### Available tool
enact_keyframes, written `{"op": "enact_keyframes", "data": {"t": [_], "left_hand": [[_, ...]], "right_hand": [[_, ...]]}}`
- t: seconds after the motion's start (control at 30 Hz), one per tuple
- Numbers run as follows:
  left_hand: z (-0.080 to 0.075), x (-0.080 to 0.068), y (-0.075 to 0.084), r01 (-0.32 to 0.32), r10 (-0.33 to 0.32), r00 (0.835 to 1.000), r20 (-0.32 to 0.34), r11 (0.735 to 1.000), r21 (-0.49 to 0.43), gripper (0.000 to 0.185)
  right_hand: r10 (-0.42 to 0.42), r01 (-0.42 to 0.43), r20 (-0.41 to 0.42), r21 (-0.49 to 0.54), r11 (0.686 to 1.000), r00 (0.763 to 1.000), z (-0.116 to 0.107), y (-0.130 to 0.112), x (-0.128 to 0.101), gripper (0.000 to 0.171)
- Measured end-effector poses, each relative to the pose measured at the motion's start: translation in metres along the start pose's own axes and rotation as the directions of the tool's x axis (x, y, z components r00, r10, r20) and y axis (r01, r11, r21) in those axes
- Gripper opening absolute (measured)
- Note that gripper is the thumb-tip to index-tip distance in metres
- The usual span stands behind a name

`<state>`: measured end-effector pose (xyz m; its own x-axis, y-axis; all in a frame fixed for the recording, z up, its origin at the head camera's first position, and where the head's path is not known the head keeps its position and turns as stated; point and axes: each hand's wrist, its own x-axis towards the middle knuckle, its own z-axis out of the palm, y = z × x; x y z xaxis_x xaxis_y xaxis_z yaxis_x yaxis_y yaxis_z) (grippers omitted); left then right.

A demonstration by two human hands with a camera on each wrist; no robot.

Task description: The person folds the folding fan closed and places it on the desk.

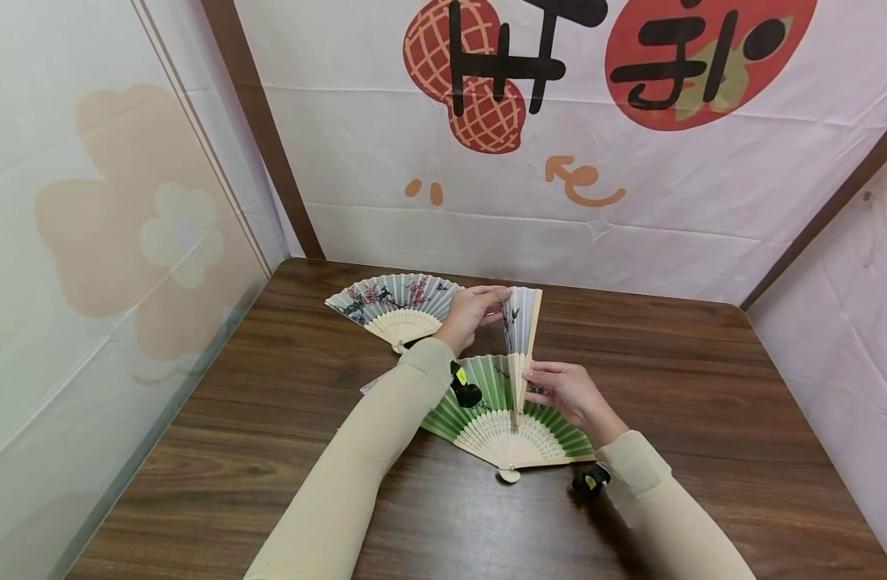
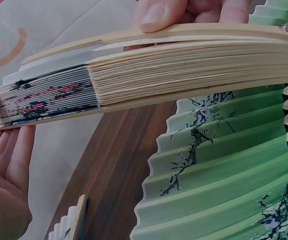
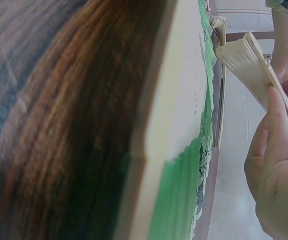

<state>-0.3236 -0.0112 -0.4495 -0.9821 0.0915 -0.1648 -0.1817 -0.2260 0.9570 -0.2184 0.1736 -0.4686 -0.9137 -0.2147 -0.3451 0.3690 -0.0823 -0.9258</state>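
Together, left grip (image 1: 474, 312) and right grip (image 1: 570, 391) hold a part-folded fan (image 1: 519, 326)

Booth-like space, printed fabric walls (image 1: 487, 234), wood-grain table (image 1: 704, 419)

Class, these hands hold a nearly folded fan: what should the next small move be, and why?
Probably, the right hand should draw the outer guard stick aside to spread the held folding fan: the hand touches that stick, a gap shows beside it, and the green folding fan below lies spread open.
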Motion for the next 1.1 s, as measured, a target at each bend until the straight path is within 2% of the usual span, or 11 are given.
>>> {"op": "enact_keyframes", "data": {"t": [0.1,0.27,0.6,0.9,1.1], "left_hand": [[-0.0002,-0.0001,0.0000,0.003,-0.003,1.000,0.007,1.000,0.007,0.033],[-0.0001,0.0000,-0.0005,0.017,-0.017,1.000,0.000,1.000,0.020,0.033],[0.0022,-0.0023,-0.0003,0.017,-0.017,1.000,-0.015,0.999,0.032,0.034],[0.0031,-0.0023,0.0013,0.010,-0.010,1.000,-0.004,0.999,0.030,0.034],[0.0033,-0.0021,0.0024,0.024,-0.023,1.000,-0.005,0.999,0.035,0.034]], "right_hand": [[-0.002,0.002,0.001,-0.004,1.000,1.000,0.0000,0.0005,0.0004,0.034],[-0.001,0.001,-0.009,0.003,1.000,1.000,0.0015,0.0020,0.0003,0.013],[0.007,-0.008,-0.044,-0.016,1.000,0.999,0.0047,0.0027,-0.0011,0.013],[-0.005,0.003,-0.068,-0.037,0.999,0.998,0.0057,0.0007,-0.0022,0.040],[-0.005,0.002,-0.080,-0.040,0.999,0.997,0.0055,0.0022,0.0002,0.044]]}}
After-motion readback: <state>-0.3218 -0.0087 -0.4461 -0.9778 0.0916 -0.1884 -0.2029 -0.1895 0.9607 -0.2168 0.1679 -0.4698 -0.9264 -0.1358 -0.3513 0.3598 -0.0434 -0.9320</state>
